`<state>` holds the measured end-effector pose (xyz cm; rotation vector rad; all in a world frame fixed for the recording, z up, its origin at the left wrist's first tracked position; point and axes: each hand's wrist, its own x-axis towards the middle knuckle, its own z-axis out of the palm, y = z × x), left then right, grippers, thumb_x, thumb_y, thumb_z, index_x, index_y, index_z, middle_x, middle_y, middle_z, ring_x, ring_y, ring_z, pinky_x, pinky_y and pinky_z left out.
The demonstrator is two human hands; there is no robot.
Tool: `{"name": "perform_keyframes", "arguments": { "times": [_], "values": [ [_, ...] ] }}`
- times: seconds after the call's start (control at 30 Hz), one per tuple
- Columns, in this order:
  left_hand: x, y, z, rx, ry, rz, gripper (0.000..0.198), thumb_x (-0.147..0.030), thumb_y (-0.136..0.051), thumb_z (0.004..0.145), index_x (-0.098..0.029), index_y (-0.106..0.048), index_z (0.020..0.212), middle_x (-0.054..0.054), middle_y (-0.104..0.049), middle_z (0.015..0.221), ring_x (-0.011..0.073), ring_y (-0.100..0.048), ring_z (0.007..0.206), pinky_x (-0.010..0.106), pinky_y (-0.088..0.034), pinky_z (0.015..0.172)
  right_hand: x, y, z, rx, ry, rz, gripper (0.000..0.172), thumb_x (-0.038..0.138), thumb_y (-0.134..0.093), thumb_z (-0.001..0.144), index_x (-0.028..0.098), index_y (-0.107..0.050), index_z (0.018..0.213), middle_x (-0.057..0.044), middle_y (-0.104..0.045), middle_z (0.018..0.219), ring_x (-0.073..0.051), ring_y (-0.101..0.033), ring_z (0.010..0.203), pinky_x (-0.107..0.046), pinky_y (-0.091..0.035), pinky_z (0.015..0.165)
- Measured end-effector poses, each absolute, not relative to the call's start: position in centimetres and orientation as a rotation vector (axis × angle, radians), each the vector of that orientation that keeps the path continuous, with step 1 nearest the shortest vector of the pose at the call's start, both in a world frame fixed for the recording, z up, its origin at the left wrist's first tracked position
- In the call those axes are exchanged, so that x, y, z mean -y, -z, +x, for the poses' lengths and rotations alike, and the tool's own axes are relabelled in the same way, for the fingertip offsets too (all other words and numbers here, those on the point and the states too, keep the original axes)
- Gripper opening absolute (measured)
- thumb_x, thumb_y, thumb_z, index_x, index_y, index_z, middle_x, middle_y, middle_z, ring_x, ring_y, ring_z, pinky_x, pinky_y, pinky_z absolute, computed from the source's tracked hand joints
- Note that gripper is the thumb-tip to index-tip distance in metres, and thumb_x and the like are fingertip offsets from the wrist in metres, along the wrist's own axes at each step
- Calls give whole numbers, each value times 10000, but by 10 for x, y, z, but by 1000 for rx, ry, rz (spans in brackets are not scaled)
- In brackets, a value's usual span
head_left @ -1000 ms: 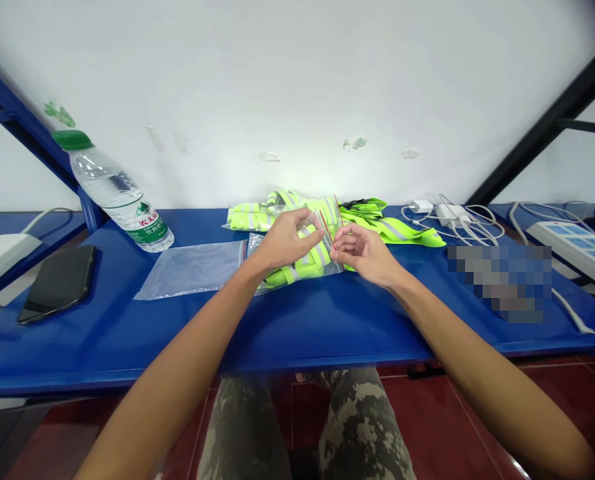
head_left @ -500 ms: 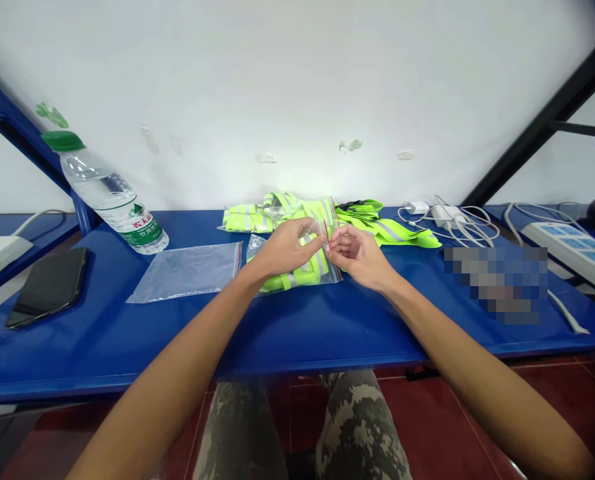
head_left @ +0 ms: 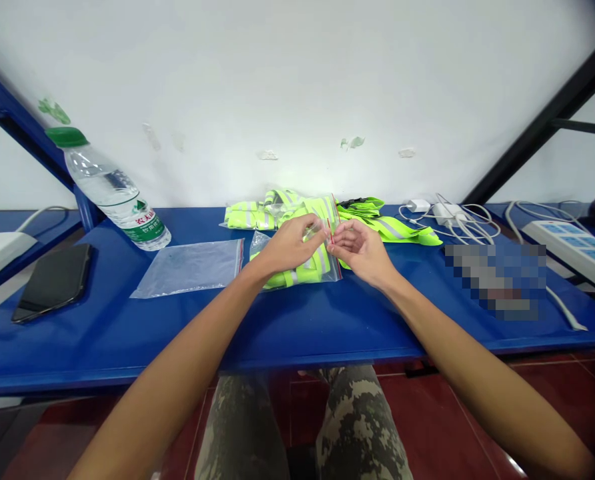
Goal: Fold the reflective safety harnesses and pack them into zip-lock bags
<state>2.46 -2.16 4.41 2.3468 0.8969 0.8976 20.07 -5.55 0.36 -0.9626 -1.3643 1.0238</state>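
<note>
While a clear zip bag (head_left: 322,270) is pinched near its red-lined top edge, the fingers (head_left: 312,230) of the left hand (head_left: 290,245) are closed on the plastic, and the fingers (head_left: 335,244) of the right hand (head_left: 362,252) are drawn together on the same edge just beside them. The bag is held at the middle of the bench (head_left: 297,333), with folded neon-yellow reflective vests (head_left: 297,275) seen inside it. More vests (head_left: 277,215) are heaped directly behind the hands, towards the back edge. A flat clear bag (head_left: 187,269), a tilted water bottle (head_left: 117,200) and a black phone (head_left: 52,283) are placed to the left. White chargers and cables (head_left: 450,220) are laid along the back edge to the right, and a pixelated patch (head_left: 495,281) obscures the bench's right part.
</note>
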Motion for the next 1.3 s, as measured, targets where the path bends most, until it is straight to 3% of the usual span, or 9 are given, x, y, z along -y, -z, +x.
{"name": "perform_keyframes", "arguments": {
  "times": [0.2,0.4,0.5,0.6,0.7,1.3],
  "values": [
    [25,-41,27,-994,-912,2490,315,-372,-374,1010,-183,-504,794,-16,-495,672,131,-452,609,280,-297,594,56,-5,200,1412,-949,-945,398,356,-824,678,219,-520,896,1,-615,814,-131,-610,758,-277,-492,684],
    [29,-39,29,-1049,-891,2581,287,-350,-362,1018,-196,-549,864,-21,-499,641,129,-447,565,283,-262,571,58,-4,198,1460,-884,-886,416,427,-795,730,231,-478,915,15,-591,810,-114,-581,729,-274,-491,715],
    [28,-41,26,-1098,-937,2570,291,-373,-364,1021,-203,-579,923,-30,-491,609,129,-442,538,285,-259,570,58,0,200,1527,-886,-948,419,501,-719,802,235,-469,1009,34,-576,745,-109,-538,634,-250,-441,592],
    [26,-42,24,-1170,-1008,2547,326,-405,-342,1029,-206,-594,973,-31,-487,585,138,-445,521,289,-267,577,58,3,202,1696,-857,-1045,347,547,-580,900,207,-510,881,34,-529,647,-99,-455,537,-248,-357,511],
    [26,-43,23,-1194,-1011,2547,348,-417,-329,1031,-208,-605,994,-26,-490,574,150,-448,514,293,-272,579,59,2,202,1803,-754,-1109,393,527,-554,926,199,-486,721,19,-502,602,-102,-433,522,-262,-334,510],
    [20,-46,14,-1213,-1218,2399,327,-431,-344,1023,-219,-580,940,-16,-510,620,155,-471,575,298,-324,615,63,-4,207,1958,-541,-1179,389,482,-461,980,200,-474,711,25,-442,601,-111,-387,536,-269,-280,538]
  ]
}}
